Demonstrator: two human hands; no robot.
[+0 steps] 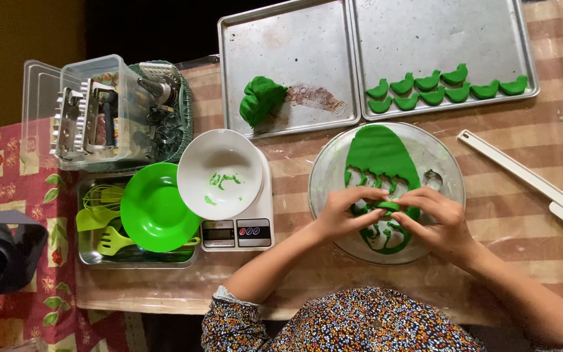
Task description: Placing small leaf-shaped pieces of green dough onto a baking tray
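Nearest, the person's patterned sleeves and forearms run up from the bottom edge. Both hands meet over the near half of a round glass plate point(326, 171). The left hand point(346, 212) and the right hand point(436, 218) pinch a small green dough cut-out point(388, 206) between their fingertips, just above the rolled green dough sheet point(379, 153) that covers the plate's middle. The near part of that sheet is riddled with cut-out holes and partly hidden under the fingers; the cut-out's shape cannot be made out. A small metal cookie cutter point(432, 177) lies on the plate just beyond the right hand.

To the left stand a kitchen scale point(236, 232) bearing a white bowl point(219, 173), and a green plate point(154, 207). To the right lies a white spatula point(535, 186), its blade cut off by the edge. Farther off, the left baking tray point(281, 45) holds a green dough lump point(262, 98), and the right baking tray point(438, 32) holds a double row of bird-shaped dough pieces point(447, 88).
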